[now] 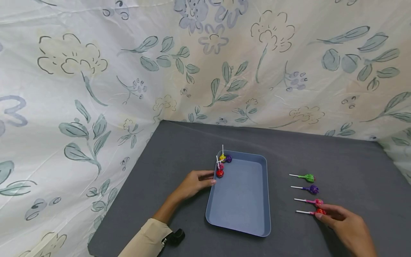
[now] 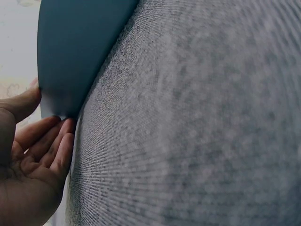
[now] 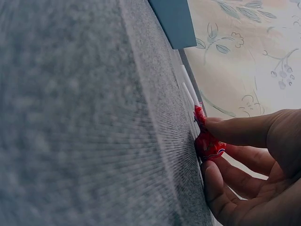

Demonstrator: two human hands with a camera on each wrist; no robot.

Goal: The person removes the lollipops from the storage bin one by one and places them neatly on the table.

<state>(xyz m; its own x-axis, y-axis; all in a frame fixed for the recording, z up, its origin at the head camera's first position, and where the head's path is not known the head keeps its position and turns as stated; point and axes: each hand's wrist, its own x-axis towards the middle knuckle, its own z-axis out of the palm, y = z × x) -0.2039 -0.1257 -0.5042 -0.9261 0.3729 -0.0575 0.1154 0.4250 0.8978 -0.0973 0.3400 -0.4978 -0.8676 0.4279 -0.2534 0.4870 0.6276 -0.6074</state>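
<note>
My left hand (image 1: pixel 196 184) rests against the left side of a blue-grey tray (image 1: pixel 240 194); in the left wrist view its thumb and fingertips touch the outer wall. In the tray's far left corner lie a yellow lollipop (image 1: pixel 222 157), a purple lollipop (image 1: pixel 228 159), a pink lollipop (image 1: pixel 221 166) and a red lollipop (image 1: pixel 219 173), some sticks poking over the rim. To the right of the tray, my right hand (image 1: pixel 348 225) pinches the wrapped head of another red lollipop (image 3: pixel 209 142) between thumb and fingers, low at the cloth. Its white stick points left, toward the tray.
Beyond the right hand, a pink lollipop (image 1: pixel 318 202), a purple lollipop (image 1: pixel 313 189) and a green lollipop (image 1: pixel 309 177) lie in a column, sticks leftward. Dark grey cloth (image 1: pixel 183 150) covers the table. A floral curtain (image 1: pixel 205 85) borders its back and left side.
</note>
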